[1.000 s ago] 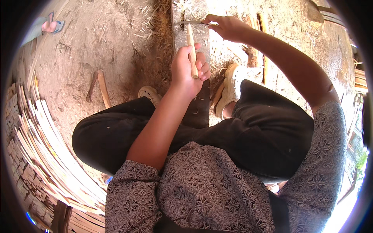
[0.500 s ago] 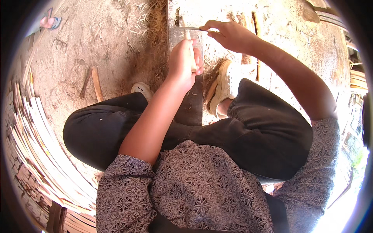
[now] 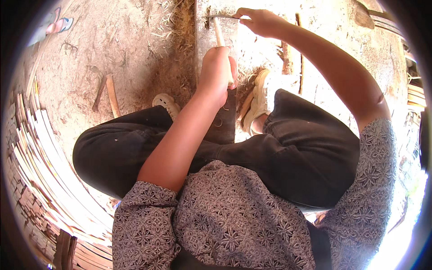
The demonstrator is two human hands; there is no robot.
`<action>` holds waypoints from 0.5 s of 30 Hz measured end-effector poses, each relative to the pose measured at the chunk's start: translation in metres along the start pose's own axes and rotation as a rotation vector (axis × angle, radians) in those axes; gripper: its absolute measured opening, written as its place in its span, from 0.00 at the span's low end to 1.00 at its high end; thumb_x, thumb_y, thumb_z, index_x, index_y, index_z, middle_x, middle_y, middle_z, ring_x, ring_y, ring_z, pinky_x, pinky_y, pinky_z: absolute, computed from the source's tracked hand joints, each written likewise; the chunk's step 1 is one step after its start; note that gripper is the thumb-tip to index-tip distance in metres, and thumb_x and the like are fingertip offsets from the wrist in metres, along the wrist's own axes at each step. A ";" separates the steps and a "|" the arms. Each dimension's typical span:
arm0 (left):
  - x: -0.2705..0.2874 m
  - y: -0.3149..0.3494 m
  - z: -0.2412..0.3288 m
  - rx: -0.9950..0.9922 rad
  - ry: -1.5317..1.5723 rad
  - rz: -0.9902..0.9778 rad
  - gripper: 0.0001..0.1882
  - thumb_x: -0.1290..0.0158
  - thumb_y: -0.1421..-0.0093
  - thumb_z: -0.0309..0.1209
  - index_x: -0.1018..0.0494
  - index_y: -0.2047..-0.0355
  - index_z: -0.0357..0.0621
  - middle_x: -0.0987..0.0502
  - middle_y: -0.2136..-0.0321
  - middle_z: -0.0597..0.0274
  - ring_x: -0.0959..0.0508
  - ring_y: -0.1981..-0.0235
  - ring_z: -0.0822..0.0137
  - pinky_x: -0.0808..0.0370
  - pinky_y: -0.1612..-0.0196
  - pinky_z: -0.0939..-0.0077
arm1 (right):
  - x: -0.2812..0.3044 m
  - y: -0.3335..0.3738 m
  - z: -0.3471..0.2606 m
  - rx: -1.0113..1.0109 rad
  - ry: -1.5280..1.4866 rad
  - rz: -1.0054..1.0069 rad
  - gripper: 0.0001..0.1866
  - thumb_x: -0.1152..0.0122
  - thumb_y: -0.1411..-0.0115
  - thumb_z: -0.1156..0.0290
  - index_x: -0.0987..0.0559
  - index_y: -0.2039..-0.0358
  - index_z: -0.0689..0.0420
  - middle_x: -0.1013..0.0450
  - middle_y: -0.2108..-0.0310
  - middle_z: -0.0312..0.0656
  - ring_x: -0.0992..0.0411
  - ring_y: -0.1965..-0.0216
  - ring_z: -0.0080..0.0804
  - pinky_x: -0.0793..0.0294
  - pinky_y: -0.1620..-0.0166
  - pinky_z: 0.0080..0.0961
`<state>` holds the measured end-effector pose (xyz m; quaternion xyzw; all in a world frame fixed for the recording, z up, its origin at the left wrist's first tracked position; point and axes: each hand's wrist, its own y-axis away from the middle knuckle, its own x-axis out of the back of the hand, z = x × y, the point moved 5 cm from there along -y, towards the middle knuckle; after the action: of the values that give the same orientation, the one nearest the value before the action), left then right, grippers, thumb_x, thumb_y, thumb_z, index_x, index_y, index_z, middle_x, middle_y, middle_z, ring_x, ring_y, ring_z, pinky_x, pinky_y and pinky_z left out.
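My left hand is closed around a slim pale stick, which looks like wood or bamboo. The stick points away from me over a long narrow plank. Its near end shows just past my fist. In my right hand, the fingers pinch one end of a thin grey blade. That blade lies crosswise at the far end of the stick, close to a dark slot in the plank. Whether the blade's edge touches the stick I cannot make out.
Two wood pieces lie on the dirt floor at left. Split strips are stacked along the left rim. Shavings gather beside the plank. My clogs flank it. Another person's foot shows at the far left.
My right hand has moved the blade away from me, toward the stick's far end. More of the stick now shows beyond my left fist, which has shifted only slightly.
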<state>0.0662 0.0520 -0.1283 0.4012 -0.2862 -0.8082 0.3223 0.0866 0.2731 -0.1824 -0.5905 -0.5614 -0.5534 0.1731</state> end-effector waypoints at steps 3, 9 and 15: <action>0.007 0.002 0.000 -0.022 -0.026 0.033 0.09 0.51 0.34 0.37 0.35 0.60 0.47 0.36 0.85 0.69 0.40 0.89 0.74 0.42 0.83 0.75 | 0.009 0.026 -0.028 0.010 -0.094 -0.014 0.18 0.51 0.27 0.55 0.26 0.41 0.43 0.23 0.77 0.46 0.22 0.75 0.40 0.23 0.63 0.43; 0.003 -0.001 -0.003 -0.065 -0.037 0.012 0.08 0.52 0.32 0.36 0.36 0.62 0.47 0.35 0.85 0.70 0.40 0.89 0.75 0.40 0.83 0.75 | 0.031 0.093 -0.065 0.089 -0.123 -0.025 0.15 0.50 0.27 0.56 0.24 0.44 0.41 0.23 0.77 0.43 0.21 0.77 0.37 0.22 0.70 0.40; -0.003 0.001 -0.007 -0.066 -0.108 0.071 0.08 0.53 0.31 0.36 0.37 0.62 0.46 0.33 0.83 0.68 0.37 0.87 0.75 0.39 0.83 0.74 | 0.005 0.029 -0.019 0.155 0.091 0.085 0.16 0.47 0.28 0.60 0.26 0.43 0.48 0.24 0.79 0.49 0.22 0.77 0.47 0.23 0.70 0.43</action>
<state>0.0733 0.0520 -0.1294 0.3358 -0.2905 -0.8257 0.3480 0.1012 0.2508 -0.1598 -0.5728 -0.5684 -0.5268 0.2670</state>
